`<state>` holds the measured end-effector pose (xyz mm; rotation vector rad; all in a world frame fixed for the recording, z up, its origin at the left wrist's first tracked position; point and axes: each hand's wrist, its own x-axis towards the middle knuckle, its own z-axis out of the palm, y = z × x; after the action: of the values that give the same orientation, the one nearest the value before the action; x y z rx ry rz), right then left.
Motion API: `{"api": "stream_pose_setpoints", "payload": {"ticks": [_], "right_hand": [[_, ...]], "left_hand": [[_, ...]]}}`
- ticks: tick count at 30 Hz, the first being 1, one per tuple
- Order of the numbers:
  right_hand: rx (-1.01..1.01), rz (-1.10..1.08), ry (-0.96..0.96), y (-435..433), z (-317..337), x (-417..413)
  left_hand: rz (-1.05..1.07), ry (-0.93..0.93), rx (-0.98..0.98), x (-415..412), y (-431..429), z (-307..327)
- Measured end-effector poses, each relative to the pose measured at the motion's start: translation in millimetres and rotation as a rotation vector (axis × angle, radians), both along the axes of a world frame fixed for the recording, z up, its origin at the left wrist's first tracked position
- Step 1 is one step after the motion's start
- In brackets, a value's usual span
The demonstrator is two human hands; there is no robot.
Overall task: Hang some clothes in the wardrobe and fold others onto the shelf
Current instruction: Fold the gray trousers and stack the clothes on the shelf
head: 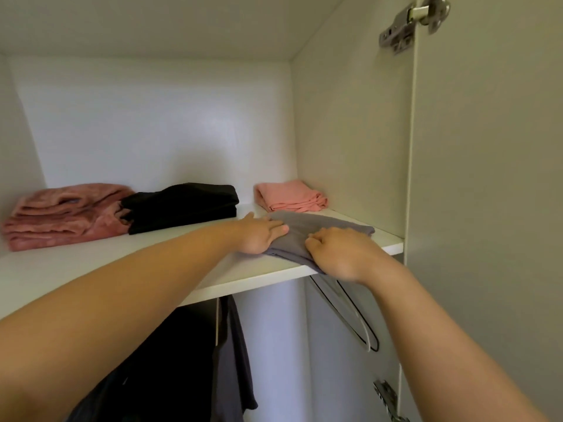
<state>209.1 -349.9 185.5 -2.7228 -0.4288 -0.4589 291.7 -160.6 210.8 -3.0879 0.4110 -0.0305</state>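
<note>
Folded grey garment (pixel 323 229) is on the shelf (pixel 122 269), right of centre in the frame, with its near corner right at the shelf's front lip. Flat, thin stack, a few layers.

Left grip (pixel 259 236): open, fingers straight, palm down on the garment's left edge, pressing rather than holding. Right grip (pixel 338 254): fingers curled onto the near right corner, and it looks like a pinch on the cloth. Thumb is hidden, so not fully certain.

Handling, my read:
- Light, soft, no stiffness. It will sag and unfold if lifted by one corner.
- Thin knit should slide easily on the smooth white shelf, so pushing beats lifting.
- Best hold is both short edges, or flat hands on top, sliding it back from the lip.
- Risk: the near corner droops off the edge and drags the fold open.

Step looks like final placement and squaring of this piece; it probably wants a nudge deeper.

Around it:
- Folded salmon-pink garment (pixel 289 196) just behind, against the right wall, close but apparently not touching.
- Folded black garment (pixel 182 205) at centre, touching a fluffy pink stack (pixel 64 214) at left.
- Below the shelf: dark hung clothes (pixel 231 345) at lower centre, empty hanger (pixel 350 312) to their right.
- Open door (pixel 487 178) fills the right side, hinge (pixel 411 22) at upper right.
</note>
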Motion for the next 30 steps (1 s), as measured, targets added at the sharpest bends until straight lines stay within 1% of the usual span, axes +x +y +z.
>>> {"api": "stream_pose_setpoints", "payload": {"ticks": [2, 3, 4, 6, 8, 11, 12, 14, 16, 18, 20, 22, 24, 26, 28, 30], "right_hand": [[0.000, -0.029, 0.000, -0.3, -2.7, 1.3], [-0.030, -0.060, -0.015, -0.7, -3.8, 1.3], [-0.089, -0.100, -0.034, -1.0, -3.9, 1.9], [-0.187, -0.189, -0.065, -1.8, -2.8, 7.1], [-0.227, -0.231, -0.062, -3.4, -2.8, 15.3], [-0.278, -0.231, -0.072, -3.9, -5.7, 24.4], [-0.287, -0.232, -0.085, -3.0, -6.4, 25.9], [-0.296, -0.244, -0.093, 0.0, -5.6, 25.8], [-0.261, -0.257, -0.062, 2.4, -1.2, 23.5], [-0.154, -0.292, -0.034, 4.8, 7.7, 15.9], [-0.054, -0.291, -0.120, 12.7, 17.0, 4.3], [0.016, -0.202, -0.272, 31.0, 24.4, -9.1], [0.119, -0.049, -0.351, 59.9, 27.5, -22.0], [0.236, 0.136, -0.284, 95.0, 26.2, -32.5], [0.356, 0.316, -0.141, 132.3, 22.9, -45.7], [0.380, 0.496, -0.061, 171.3, 17.2, -65.8]], "left_hand": [[-0.013, -0.197, 0.083, 12.7, -9.9, -0.3], [-0.026, -0.268, 0.087, 20.6, -16.7, -0.1], [-0.037, -0.293, 0.055, 31.1, -23.7, -0.9], [-0.071, -0.254, -0.020, 47.0, -35.4, -0.6], [-0.091, -0.205, -0.008, 56.8, -43.2, 1.0], [-0.101, -0.166, -0.016, 64.5, -48.8, 2.1], [-0.109, -0.159, -0.043, 66.3, -49.1, 1.2], [-0.118, -0.153, -0.165, 65.1, -48.3, -2.6], [-0.096, -0.147, -0.260, 59.0, -45.7, -4.6], [-0.064, -0.179, -0.280, 48.0, -39.4, 0.4], [-0.037, -0.230, -0.299, 28.8, -24.4, 13.4], [-0.014, -0.332, -0.325, -3.7, -0.9, 27.3], [0.025, -0.475, -0.365, -51.8, 26.2, 32.3], [0.111, -0.602, -0.404, -106.2, 54.7, 26.3], [0.227, -0.673, -0.439, -160.9, 83.9, 11.7], [0.358, -0.705, -0.485, -215.9, 112.1, -7.6]]}}
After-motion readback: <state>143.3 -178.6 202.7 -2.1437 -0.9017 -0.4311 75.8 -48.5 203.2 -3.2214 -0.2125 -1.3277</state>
